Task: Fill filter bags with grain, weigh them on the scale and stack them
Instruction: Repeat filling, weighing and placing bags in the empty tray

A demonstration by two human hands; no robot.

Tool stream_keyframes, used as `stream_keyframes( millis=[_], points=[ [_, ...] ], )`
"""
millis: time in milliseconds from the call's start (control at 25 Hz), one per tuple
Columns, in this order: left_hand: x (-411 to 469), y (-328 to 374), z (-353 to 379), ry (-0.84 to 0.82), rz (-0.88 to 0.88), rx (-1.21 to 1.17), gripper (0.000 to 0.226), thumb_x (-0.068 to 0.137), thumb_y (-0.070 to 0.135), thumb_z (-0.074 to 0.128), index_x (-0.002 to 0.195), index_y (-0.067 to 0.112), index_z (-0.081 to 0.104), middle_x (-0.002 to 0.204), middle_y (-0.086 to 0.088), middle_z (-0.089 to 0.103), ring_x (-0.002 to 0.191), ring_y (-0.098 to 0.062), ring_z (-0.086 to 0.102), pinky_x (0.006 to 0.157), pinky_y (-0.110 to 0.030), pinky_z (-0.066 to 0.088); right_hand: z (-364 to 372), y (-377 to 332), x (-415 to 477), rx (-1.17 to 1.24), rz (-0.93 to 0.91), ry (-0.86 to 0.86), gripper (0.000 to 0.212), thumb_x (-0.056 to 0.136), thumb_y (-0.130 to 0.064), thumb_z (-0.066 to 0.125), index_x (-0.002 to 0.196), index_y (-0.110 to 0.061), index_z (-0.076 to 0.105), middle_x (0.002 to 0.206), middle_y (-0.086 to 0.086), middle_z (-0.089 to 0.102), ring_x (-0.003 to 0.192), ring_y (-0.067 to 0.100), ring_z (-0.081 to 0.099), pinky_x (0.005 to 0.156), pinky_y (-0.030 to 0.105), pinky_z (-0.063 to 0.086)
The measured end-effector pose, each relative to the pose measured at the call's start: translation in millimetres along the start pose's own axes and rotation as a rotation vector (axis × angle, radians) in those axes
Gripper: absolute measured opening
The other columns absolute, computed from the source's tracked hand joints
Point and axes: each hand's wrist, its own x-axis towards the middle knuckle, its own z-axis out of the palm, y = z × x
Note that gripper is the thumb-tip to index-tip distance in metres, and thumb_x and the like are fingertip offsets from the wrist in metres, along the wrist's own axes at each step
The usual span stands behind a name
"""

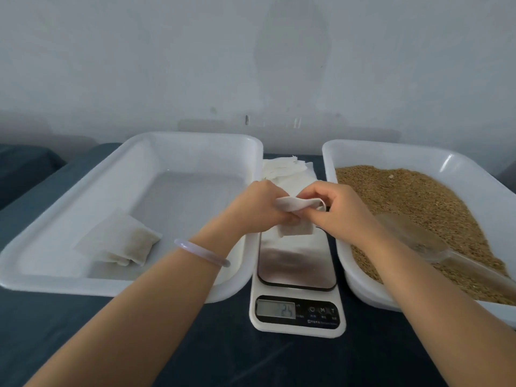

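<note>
Both my hands hold one white filter bag point(296, 217) above the far end of the scale point(296, 277). My left hand point(261, 208) grips its left side, and my right hand point(336, 209) pinches its top edge on the right. The bag's lower part hangs toward the steel platform. The scale display point(276, 309) shows faint digits. A pile of empty bags point(287, 169) lies behind my hands. Two filled bags point(122, 241) lie in the left white tray point(55, 275). Brown grain point(418, 199) fills the right white tray point(371, 291), with a clear scoop point(435, 244) lying in it.
The trays and scale sit on a dark tabletop point(251, 358) against a pale wall. A pale bangle point(201, 251) circles my left wrist. A dark cushion or seat point(25, 166) shows at the far left.
</note>
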Motion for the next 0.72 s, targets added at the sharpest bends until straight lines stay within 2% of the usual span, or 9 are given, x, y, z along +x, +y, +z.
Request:
stream_keyframes(
  millis=[120,200,320,400,440,520,560,640,720],
  points=[
    [0.1,4.1,-3.3,-0.044,-0.026,0.007,0.043,0.081,0.018,0.066,0.050,0.016,0.038,0.050,0.002,0.038,0.054,-0.016,0.034,0.052,-0.026,0.030,-3.3,-1.2,-0.2,0.029,0.022,0.036,0.033,0.064,-0.061,0.071,0.090,-0.043,0.062,0.087,-0.021,0.065,0.080,-0.004,0.060,0.065,0.012,0.045],
    [0.1,5.8,-11.3,-0.095,-0.019,0.033,0.039,0.085,0.017,0.061,0.053,0.014,0.039,0.053,0.001,0.040,0.054,-0.018,0.037,0.053,-0.027,0.032,-3.7,-1.2,1.0,0.087,0.043,0.055,0.044,0.057,-0.070,0.064,0.092,-0.044,0.060,0.088,-0.020,0.065,0.081,-0.005,0.060,0.068,0.014,0.045],
    [-4.6,-1.7,-37.2,0.052,-0.089,0.041,0.034,0.079,0.023,0.070,0.057,0.009,0.048,0.051,0.004,0.038,0.048,-0.013,0.034,0.048,-0.023,0.030,-1.5,3.5,1.6,0.132,0.057,0.035,0.046,0.059,-0.073,0.059,0.091,-0.040,0.062,0.083,-0.016,0.067,0.078,0.003,0.063,0.072,0.023,0.049],
    [-11.9,-18.9,-62.9,0.220,-0.226,0.056,0.030,0.076,0.025,0.072,0.058,0.012,0.051,0.051,0.005,0.043,0.045,-0.010,0.040,0.042,-0.016,0.034,-1.1,6.1,2.7,0.139,0.058,0.025,0.046,0.061,-0.073,0.058,0.090,-0.038,0.064,0.085,-0.012,0.069,0.079,0.007,0.066,0.074,0.027,0.051],
    [-17.2,-29.5,-75.6,0.242,-0.315,0.062,0.023,0.076,0.024,0.071,0.063,0.013,0.055,0.055,0.004,0.050,0.049,-0.010,0.049,0.045,-0.013,0.040,-1.4,6.0,2.4,0.136,0.055,0.011,0.045,0.062,-0.072,0.057,0.089,-0.037,0.065,0.084,-0.012,0.070,0.077,0.006,0.066,0.072,0.026,0.051],
    [-30.6,-53.8,-98.9,0.158,-0.532,0.073,0.010,0.078,0.016,0.071,0.081,0.010,0.063,0.069,-0.002,0.060,0.064,-0.022,0.064,0.060,-0.025,0.056,-1.2,4.8,2.7,0.139,0.052,-0.013,0.044,0.064,-0.071,0.055,0.087,-0.035,0.065,0.081,-0.014,0.070,0.072,0.003,0.066,0.070,0.024,0.049],
    [-38.0,-65.2,-107.3,0.099,-0.638,0.082,0.013,0.079,0.010,0.070,0.090,0.006,0.064,0.075,-0.006,0.062,0.071,-0.028,0.067,0.063,-0.033,0.059,-1.1,4.1,2.8,0.135,0.050,-0.020,0.044,0.064,-0.070,0.054,0.087,-0.034,0.065,0.080,-0.015,0.070,0.071,0.003,0.066,0.069,0.023,0.049],
    [-55.2,-85.5,-117.9,0.002,-0.822,0.103,0.024,0.080,0.004,0.068,0.103,0.002,0.060,0.083,-0.012,0.064,0.077,-0.033,0.069,0.050,-0.036,0.057,-0.7,2.7,2.8,0.124,0.043,-0.027,0.044,0.064,-0.069,0.054,0.086,-0.033,0.066,0.079,-0.015,0.070,0.070,0.003,0.066,0.067,0.021,0.049],
    [-71.1,-98.8,-120.3,-0.081,-0.980,0.125,0.031,0.083,0.007,0.067,0.111,0.004,0.056,0.089,-0.015,0.069,0.073,-0.029,0.071,0.038,-0.029,0.048,-0.3,2.2,2.5,0.135,0.049,-0.023,0.044,0.063,-0.068,0.054,0.085,-0.032,0.066,0.077,-0.014,0.070,0.069,0.003,0.065,0.067,0.021,0.048]
  ],
)
